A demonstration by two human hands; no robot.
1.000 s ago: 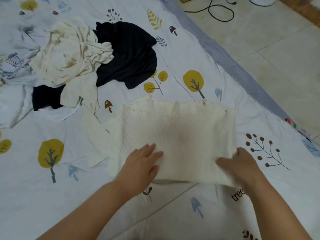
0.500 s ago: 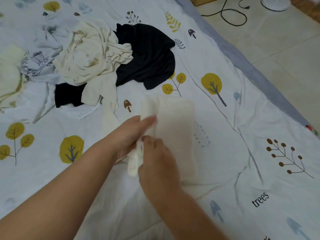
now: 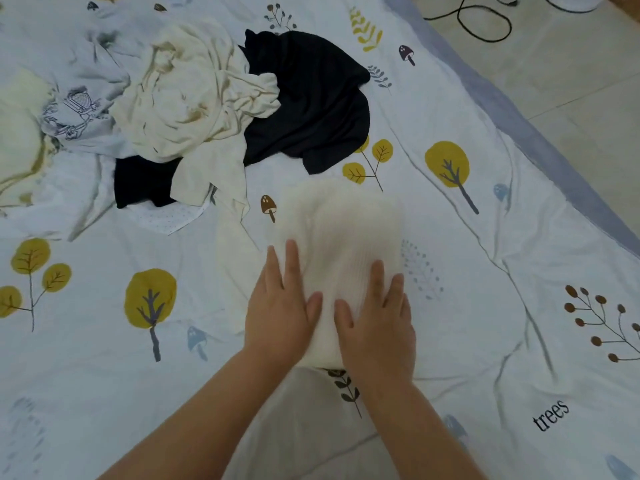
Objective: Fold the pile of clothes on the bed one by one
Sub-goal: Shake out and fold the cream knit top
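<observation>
A cream ribbed garment (image 3: pixel 346 233) lies folded into a narrow rectangle in the middle of the bed. My left hand (image 3: pixel 282 306) rests flat on its near left part, fingers spread. My right hand (image 3: pixel 375 320) lies flat on its near right part, palm down. Neither hand grips anything. Behind it sits the pile: a crumpled cream shirt (image 3: pixel 194 98) on top of a black garment (image 3: pixel 311 102), with a pale printed shirt (image 3: pixel 79 112) at the left.
The bed sheet (image 3: pixel 485 271) is white with yellow trees and mushrooms. Its grey edge (image 3: pixel 519 126) runs diagonally at the right, with tiled floor (image 3: pixel 571 81) and a black cable (image 3: pixel 485 22) beyond. A yellowish cloth (image 3: pixel 17 143) lies at the far left.
The wide cream garment was folded in half sideways, right side brought over to the left. Both hands then let go and now press flat on the narrow fold.
</observation>
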